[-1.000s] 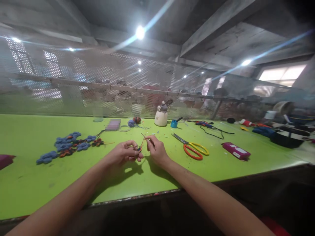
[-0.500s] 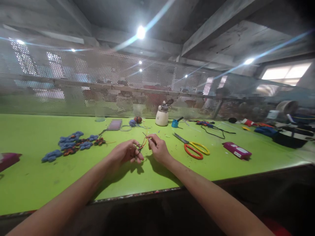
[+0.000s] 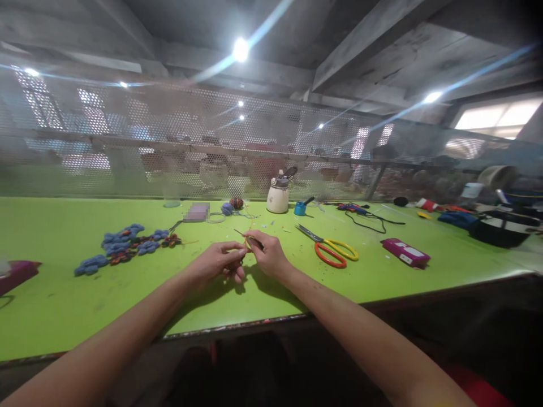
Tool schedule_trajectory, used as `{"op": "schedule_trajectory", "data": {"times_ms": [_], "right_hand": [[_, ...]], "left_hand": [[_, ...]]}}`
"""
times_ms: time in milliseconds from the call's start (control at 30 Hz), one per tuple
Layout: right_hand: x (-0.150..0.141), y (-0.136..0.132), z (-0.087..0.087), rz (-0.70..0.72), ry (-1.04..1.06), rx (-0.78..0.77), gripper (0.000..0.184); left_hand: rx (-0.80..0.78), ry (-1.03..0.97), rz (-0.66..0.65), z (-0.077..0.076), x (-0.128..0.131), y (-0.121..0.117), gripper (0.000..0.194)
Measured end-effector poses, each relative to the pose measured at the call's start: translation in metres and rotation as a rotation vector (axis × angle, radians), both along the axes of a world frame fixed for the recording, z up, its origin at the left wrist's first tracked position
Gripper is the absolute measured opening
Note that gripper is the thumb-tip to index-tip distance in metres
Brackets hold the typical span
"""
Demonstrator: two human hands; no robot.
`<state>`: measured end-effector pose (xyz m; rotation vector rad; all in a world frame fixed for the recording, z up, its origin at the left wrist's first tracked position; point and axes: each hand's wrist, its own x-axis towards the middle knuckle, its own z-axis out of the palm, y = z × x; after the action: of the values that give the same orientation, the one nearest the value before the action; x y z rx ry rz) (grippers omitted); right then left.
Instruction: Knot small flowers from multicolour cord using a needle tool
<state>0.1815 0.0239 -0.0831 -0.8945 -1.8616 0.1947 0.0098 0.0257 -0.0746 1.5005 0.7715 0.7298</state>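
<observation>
My left hand [image 3: 223, 261] is closed, thumb and index finger pinching a small dark-and-orange crochet piece [image 3: 243, 260] mostly hidden by the fingers. Close beside it, my right hand [image 3: 266, 251] grips a thin crochet hook [image 3: 238, 231] whose tip points left. Orange yarn [image 3: 246, 242] runs between the hands. Further back sit a blue yarn ball [image 3: 227, 209] and a dark multicoloured yarn ball [image 3: 236, 203]. Several blue and dark-orange crocheted flowers [image 3: 123, 243] lie to the left.
Scissors [image 3: 331, 251] with red and yellow handles lie right of my hands on the green table [image 3: 169, 305]. Behind are a cream jug [image 3: 278, 198], a blue pot [image 3: 300, 208] and a glue gun [image 3: 353, 209]. A magenta box [image 3: 406, 252] rests further right; perforated screen [image 3: 190, 164] behind.
The hands have come closer together, and the left fingers have closed more around the piece. The hook has turned flatter, its tip now further left. The camera view has shifted slightly.
</observation>
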Motion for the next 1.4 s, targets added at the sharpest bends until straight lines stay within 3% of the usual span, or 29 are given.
{"op": "schedule_trajectory", "data": {"times_ms": [267,533,933,1033,1200,1300,1400], "right_hand": [[0.002,0.006,-0.003,-0.028,-0.079,-0.027,0.021],[0.021,0.018,-0.005,-0.037,-0.319,-0.155,0.023],[0.044,0.037,-0.001,-0.383,-0.441,-0.363,0.029],[0.067,0.039,0.016,-0.474,-0.465,-0.395,0.029],[0.133,0.021,0.046,-0.651,-0.555,-0.566,0.030],[0.162,0.003,0.049,-0.723,-0.622,-0.707,0.029],[0.172,-0.005,0.046,-0.763,-0.666,-0.810,0.030]], "left_hand": [[0.077,0.170,0.104,-0.005,-0.004,0.008,0.024],[0.087,0.236,0.228,-0.002,-0.012,0.013,0.032],[0.165,0.191,0.242,-0.005,-0.016,0.018,0.023],[0.220,0.156,0.243,-0.007,-0.016,0.021,0.023],[0.262,0.082,0.273,-0.009,-0.013,0.026,0.028],[0.242,0.050,0.275,-0.009,-0.013,0.026,0.028],[0.189,0.018,0.252,-0.010,-0.014,0.027,0.022]]}}
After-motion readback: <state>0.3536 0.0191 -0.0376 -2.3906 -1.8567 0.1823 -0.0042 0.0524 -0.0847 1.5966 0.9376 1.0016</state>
